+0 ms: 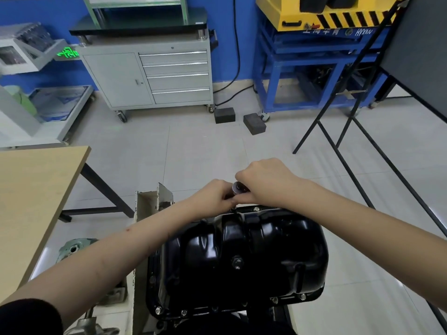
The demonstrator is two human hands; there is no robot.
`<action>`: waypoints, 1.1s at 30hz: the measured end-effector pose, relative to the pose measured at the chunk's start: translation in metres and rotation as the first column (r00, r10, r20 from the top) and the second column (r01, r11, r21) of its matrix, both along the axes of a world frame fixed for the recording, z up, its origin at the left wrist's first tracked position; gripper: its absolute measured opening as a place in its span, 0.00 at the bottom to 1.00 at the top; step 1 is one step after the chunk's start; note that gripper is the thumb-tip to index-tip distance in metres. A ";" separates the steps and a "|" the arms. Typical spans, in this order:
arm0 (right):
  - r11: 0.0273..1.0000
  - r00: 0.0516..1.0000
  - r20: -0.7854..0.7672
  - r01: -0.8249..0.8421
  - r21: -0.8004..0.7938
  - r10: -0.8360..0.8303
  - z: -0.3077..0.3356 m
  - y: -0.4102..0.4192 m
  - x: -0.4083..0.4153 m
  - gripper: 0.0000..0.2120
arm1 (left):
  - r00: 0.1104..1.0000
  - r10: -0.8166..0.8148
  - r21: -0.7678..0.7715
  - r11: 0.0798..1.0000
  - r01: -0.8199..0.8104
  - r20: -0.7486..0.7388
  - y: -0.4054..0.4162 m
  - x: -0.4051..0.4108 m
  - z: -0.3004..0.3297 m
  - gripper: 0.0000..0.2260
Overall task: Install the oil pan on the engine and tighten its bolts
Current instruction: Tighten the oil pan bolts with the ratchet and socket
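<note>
A glossy black oil pan [242, 257] lies on the engine in front of me, with several silver bolts [158, 309] seated along its near flange and one [256, 209] on the far flange. Both hands meet over the pan's far edge. My right hand [263, 182] grips the handle of a ratchet wrench [237, 187], whose round silver head shows between the hands. My left hand [215, 194] pinches the tool just below that head, over a bolt on the far flange. The socket and that bolt are mostly hidden by my fingers.
A wooden table [31, 189] stands at the left, and the white engine stand [150, 201] rises beside the pan. A grey drawer cabinet [150, 76], two black blocks [225, 115] on the floor, a blue frame [314, 68] and a black easel leg [362, 131] lie beyond.
</note>
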State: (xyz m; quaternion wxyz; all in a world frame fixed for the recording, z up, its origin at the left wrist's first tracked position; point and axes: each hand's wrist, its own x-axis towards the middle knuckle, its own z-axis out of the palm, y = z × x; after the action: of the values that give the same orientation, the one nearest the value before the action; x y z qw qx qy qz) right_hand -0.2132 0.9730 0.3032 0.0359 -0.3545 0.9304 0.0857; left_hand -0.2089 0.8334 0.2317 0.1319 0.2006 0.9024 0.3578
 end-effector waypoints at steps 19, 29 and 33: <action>0.967 0.971 -0.019 -0.237 0.089 0.239 0.000 0.009 -0.015 0.10 | 0.998 -0.041 0.002 0.999 0.041 -0.047 0.004 0.004 0.002 0.21; 0.985 0.988 -0.003 -0.156 0.068 0.156 0.001 0.004 -0.011 0.09 | 0.999 0.008 -0.003 1.000 -0.008 -0.049 0.001 0.003 0.002 0.19; 0.964 0.966 -0.055 -0.248 0.095 0.254 -0.001 0.002 -0.014 0.07 | 0.999 -0.011 -0.040 0.999 0.012 0.036 0.000 0.000 0.000 0.14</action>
State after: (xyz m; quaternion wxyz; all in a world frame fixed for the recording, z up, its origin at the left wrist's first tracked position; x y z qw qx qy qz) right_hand -0.2272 0.9746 0.3024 0.0091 -0.4645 0.8741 0.1419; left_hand -0.2086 0.8336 0.2320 0.1543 0.1964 0.9058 0.3422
